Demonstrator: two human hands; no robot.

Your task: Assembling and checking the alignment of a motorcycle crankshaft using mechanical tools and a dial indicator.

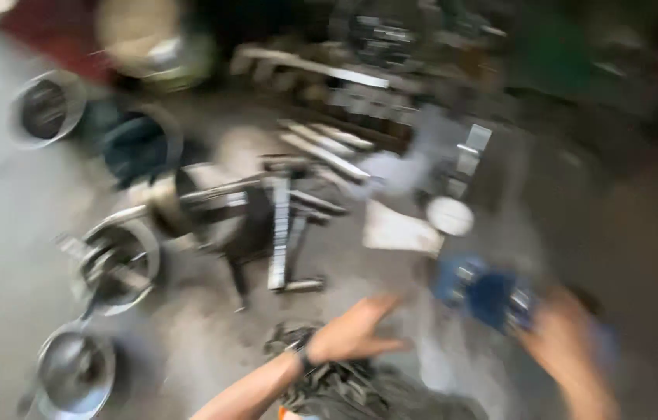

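Observation:
The picture is heavily blurred by motion. My left hand (356,332) reaches forward over a dark heap (329,381) near the bottom, fingers spread, with nothing in it. My right hand (566,342) is at the lower right and grips a blue power tool (484,294) with metal parts, held out to the left of the hand. Ahead on the grey floor lies a metal frame of bars (282,225).
Round metal pots (115,260) (76,373) sit at the left, and another metal bowl (45,109) at the upper left. A white disc (449,215) and a pale flat sheet (399,229) lie mid-floor. Metal strips and dark machinery (375,47) crowd the back.

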